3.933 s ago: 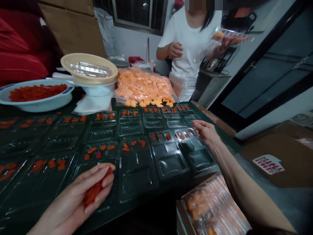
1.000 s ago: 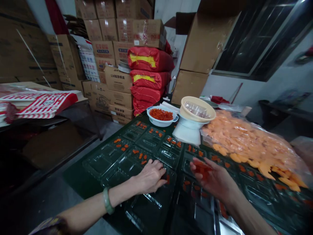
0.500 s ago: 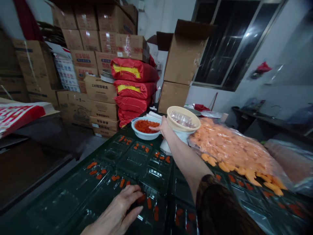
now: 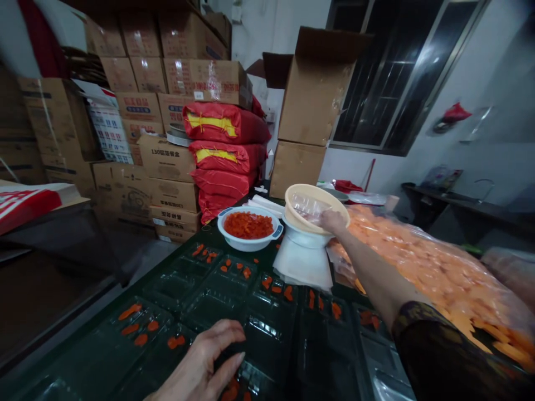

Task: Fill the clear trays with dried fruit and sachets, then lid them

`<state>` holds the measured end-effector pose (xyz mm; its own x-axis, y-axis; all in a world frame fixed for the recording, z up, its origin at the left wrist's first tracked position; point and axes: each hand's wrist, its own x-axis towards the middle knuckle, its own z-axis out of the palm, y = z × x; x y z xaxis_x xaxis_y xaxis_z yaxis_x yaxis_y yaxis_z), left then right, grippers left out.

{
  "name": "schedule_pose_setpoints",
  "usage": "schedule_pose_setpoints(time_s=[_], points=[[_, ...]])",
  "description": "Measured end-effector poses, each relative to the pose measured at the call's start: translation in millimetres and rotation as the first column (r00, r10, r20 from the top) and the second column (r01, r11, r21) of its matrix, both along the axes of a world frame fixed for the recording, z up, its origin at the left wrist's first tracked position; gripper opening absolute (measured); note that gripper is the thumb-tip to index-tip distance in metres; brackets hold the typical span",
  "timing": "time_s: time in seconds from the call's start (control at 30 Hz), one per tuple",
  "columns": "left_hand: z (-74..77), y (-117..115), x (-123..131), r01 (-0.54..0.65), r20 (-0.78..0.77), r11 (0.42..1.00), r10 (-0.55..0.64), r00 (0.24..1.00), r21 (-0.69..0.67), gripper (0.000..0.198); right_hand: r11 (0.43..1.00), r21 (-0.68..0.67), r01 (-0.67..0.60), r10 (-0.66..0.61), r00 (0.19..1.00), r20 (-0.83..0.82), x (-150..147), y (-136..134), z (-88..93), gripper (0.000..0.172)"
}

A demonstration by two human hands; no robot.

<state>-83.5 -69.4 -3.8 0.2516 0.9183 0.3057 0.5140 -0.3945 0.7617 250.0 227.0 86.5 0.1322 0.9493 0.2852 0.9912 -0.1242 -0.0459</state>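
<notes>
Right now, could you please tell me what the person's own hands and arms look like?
The left hand is ungloved, with no ring visible and no sleeve in view on that side. The right hand also looks bare, though too small for detail. Its forearm is uncovered up to a dark sleeve with a mottled yellowish pattern.

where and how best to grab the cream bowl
Probably opposite rim edges of the cream bowl, hands coming from left and right: it flares wide, sits higher than the basin beside it, and holds clear plastic. The right hand reaches over its right side.
</notes>
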Motion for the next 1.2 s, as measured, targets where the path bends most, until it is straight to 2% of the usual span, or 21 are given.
schedule_pose_setpoints(time_s=[0.1, 0.23, 0.3, 0.37, 0.47, 0.53, 0.6, 0.73, 0.87, 1.03, 1.13, 1.2], points=[[1.8, 10.2, 3.0, 0.021, -0.021, 1.0, -0.021, 1.0, -0.01, 0.025, 0.998, 0.056, 0.03, -0.03, 1.0, -0.001, -0.2, 3.1, -4.8, 0.023], [15.4, 27.9, 6.5, 0.089, -0.085, 0.992, -0.096, 0.992, -0.087, 0.024, 0.977, 0.183, 0.11, -0.11, 0.994, -0.009, -2.4, -7.0, -6.2, 0.04], [24.6, 37.8, 11.3, 0.133, -0.104, 0.985, -0.144, 0.984, -0.108, 0.022, 0.978, 0.174, 0.118, -0.117, 0.993, -0.017, -5.8, -13.2, -8.3, 0.048], [32.2, 46.7, 18.3, 0.153, -0.099, 0.983, -0.163, 0.982, -0.105, 0.021, 0.991, 0.122, 0.055, -0.054, 0.998, -0.012, -11.1, -18.1, -12.4, 0.049], [38.1, 56.0, 29.5, 0.167, -0.067, 0.981, -0.174, 0.982, -0.096, 0.019, 0.988, 0.03, -0.15, 0.15, 0.988, 0.024, -18.8, -21.0, -18.8, 0.046], [39.3, 60.2, 35.0, 0.183, -0.045, 0.977, -0.189, 0.981, -0.106, 0.018, 0.967, -0.033, -0.251, 0.253, 0.967, 0.041, -22.0, -18.7, -20.1, 0.042], [39.0, 64.3, 37.9, 0.19, -0.031, 0.976, -0.194, 0.981, -0.111, 0.018, 0.958, -0.087, -0.273, 0.278, 0.959, 0.056, -24.1, -13.2, -18.6, 0.038], [33.3, 74.3, 37.3, 0.151, -0.001, 0.982, -0.152, 0.988, -0.109, 0.019, 0.967, -0.131, -0.217, 0.234, 0.963, 0.132, -31.4, -1.5, -15.3, 0.037], [22.3, 82.5, 30.0, 0.108, 0.05, 0.983, -0.101, 0.994, -0.151, 0.021, 0.981, -0.1, -0.168, 0.185, 0.962, 0.2, -39.9, -3.7, -14.1, 0.036], [18.5, 87.5, 13.8, 0.072, 0.09, 0.991, -0.062, 0.994, -0.113, 0.021, 0.98, -0.017, -0.2, 0.198, 0.943, 0.268, -41.5, -34.4, -4.3, 0.034], [29.4, 89.3, 11.8, 0.016, 0.142, 0.999, -0.01, 0.99, -0.035, 0.02, 0.961, 0.03, -0.276, 0.252, 0.913, 0.321, -45.9, -69.3, 0.9, 0.034], [43.8, 89.5, 17.6, -0.023, 0.176, 0.995, 0.007, 0.984, 0.092, 0.018, 0.933, 0.065, -0.353, 0.308, 0.881, 0.358, -53.1, -96.5, 1.6, 0.034]])
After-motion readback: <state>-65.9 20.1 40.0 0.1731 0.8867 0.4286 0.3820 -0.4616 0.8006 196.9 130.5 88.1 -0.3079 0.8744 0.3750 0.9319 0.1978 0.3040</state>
